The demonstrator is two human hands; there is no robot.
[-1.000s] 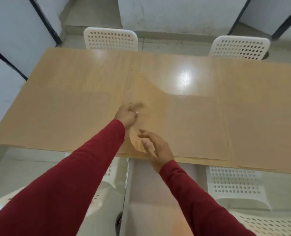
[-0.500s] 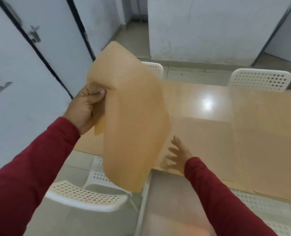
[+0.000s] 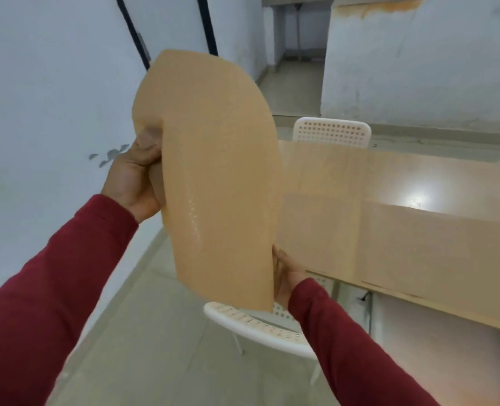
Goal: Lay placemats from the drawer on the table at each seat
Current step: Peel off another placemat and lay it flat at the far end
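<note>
Placemat (image 3: 213, 177), tan and curved, is held in the air left of the table (image 3: 462, 312), left hand (image 3: 137, 177) pinching its edge, right hand (image 3: 286, 273) with flat fingers touching its lower edge, above a white chair (image 3: 260, 326).

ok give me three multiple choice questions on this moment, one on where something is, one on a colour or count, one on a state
1. Where is the held placemat?
A. flat on the table
B. in the air, left of the table
C. on a chair seat

2. What colour are the person's sleeves?
A. dark red
B. blue
C. grey

3. How does the left hand hold the placemat?
A. flat palm resting on top of it
B. not touching it
C. fingers and thumb gripping its upper left edge

Answers:
1 B, the mat hangs curved in the air, above a white chair and the floor.
2 A, both forearms wear dark red.
3 C, the thumb presses over the mat's edge, while the right hand is at its lower right edge.
</note>
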